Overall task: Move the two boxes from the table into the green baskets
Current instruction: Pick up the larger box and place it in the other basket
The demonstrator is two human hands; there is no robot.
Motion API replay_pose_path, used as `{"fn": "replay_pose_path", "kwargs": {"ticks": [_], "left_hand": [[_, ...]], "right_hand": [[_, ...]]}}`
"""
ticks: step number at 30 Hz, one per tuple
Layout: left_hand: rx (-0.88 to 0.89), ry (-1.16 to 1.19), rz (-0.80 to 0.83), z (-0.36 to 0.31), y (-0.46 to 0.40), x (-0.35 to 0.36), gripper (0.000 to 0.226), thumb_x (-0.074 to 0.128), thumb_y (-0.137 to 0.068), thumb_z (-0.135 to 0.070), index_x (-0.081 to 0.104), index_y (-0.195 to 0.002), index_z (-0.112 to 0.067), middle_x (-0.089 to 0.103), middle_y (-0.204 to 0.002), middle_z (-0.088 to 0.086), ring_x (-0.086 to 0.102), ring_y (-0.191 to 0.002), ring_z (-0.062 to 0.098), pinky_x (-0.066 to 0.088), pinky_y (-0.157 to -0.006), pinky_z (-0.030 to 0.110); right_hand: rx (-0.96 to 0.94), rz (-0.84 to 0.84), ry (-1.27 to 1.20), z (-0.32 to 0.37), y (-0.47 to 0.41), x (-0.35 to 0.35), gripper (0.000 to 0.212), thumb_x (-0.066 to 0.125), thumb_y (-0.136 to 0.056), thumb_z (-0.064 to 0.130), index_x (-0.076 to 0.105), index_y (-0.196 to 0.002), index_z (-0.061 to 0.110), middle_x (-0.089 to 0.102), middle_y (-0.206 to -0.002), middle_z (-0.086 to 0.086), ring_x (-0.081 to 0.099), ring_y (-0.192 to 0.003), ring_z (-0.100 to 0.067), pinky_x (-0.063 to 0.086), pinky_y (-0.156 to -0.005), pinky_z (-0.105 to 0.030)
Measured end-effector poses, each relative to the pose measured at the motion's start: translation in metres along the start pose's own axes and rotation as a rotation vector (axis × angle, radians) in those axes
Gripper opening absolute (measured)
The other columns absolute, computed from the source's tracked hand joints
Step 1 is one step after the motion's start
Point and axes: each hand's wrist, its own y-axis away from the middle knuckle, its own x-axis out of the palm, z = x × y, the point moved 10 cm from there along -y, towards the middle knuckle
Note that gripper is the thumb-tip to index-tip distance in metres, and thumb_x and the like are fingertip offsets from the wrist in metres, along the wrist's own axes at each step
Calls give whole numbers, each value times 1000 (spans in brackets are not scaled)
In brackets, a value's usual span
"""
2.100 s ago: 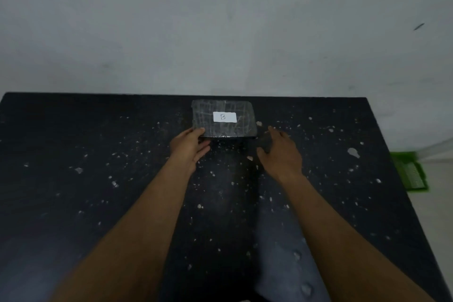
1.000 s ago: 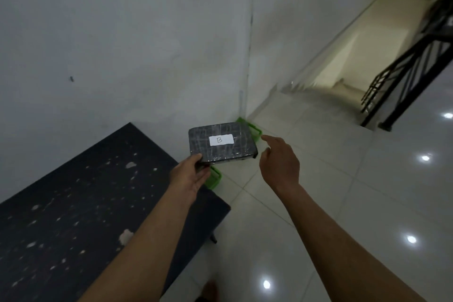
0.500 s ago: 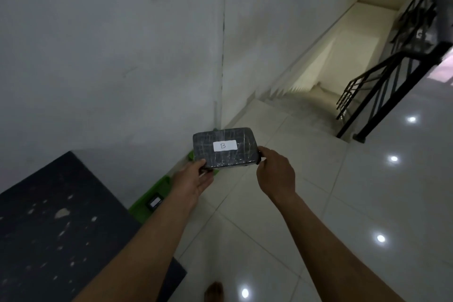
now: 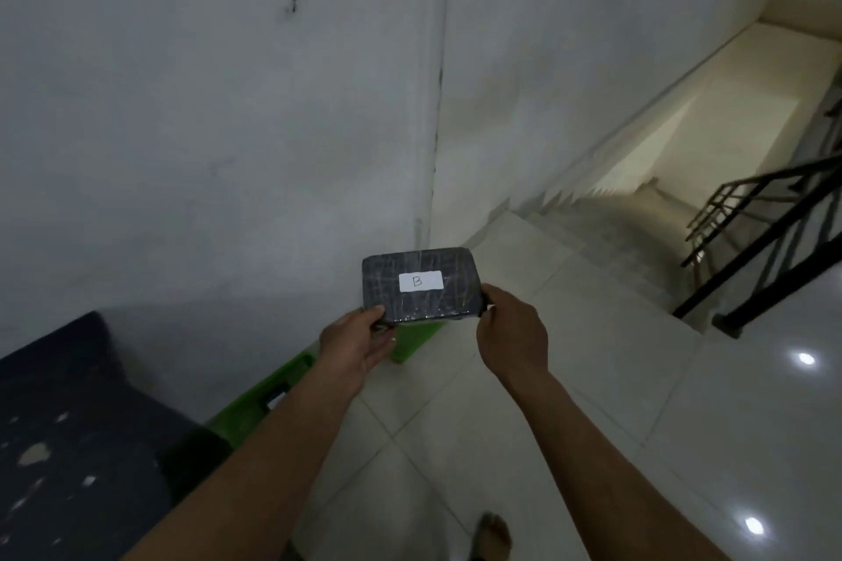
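Observation:
A dark flat box (image 4: 421,285) wrapped in clear film carries a white label marked "B". It is held level in the air between both hands. My left hand (image 4: 357,344) grips its near left corner and my right hand (image 4: 510,335) grips its near right corner. Below and behind the box, green baskets stand on the floor by the wall: one basket (image 4: 262,401) shows a side wall with a handle slot, and a second green basket (image 4: 417,337) peeks out under the box. Their insides are hidden.
The dark speckled table (image 4: 68,446) is at the lower left. A white wall runs behind. A staircase (image 4: 615,219) descends at the right with a black railing (image 4: 765,251). My bare foot (image 4: 494,535) is on the glossy tiled floor.
The box was lifted off the table and carried right toward the baskets. My right hand, open a second ago, closed on the box's right corner. The view has swung away from the table.

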Motion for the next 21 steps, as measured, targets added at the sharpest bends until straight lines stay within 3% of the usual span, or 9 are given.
{"fn": "replay_pose_path", "kwargs": {"ticks": [3,6,11,21], "left_hand": [[12,20,-49,-2,-17,28,33,65,-90,-10,61,-122,-2,70,-111,18,71,-86,27,59,-74,35],[18,66,-108,-4,-29,55,31,64,-90,-8,62,-120,-2,70,-99,15,70,-80,25,58,-75,35],[5,144,-220,-3,-53,84,25,65,-89,-8,64,-113,-1,70,-86,14,68,-70,23,60,-69,34],[-51,257,-326,6,-134,97,18,63,-91,-8,63,-108,-3,67,-90,13,67,-80,25,59,-78,37]], "right_hand": [[-57,64,15,-14,-40,3,43,38,-90,7,64,-120,23,69,-112,-2,61,-98,-24,39,-71,-27],[-92,129,23,-30,-78,1,43,38,-91,7,64,-122,23,69,-114,-2,61,-99,-24,40,-72,-27],[-96,197,-28,-58,-135,2,48,41,-97,12,49,-143,23,58,-138,0,55,-122,-20,42,-97,-30],[-137,296,13,-80,-237,57,50,41,-96,10,48,-143,26,58,-136,1,55,-120,-21,41,-95,-30]]}}
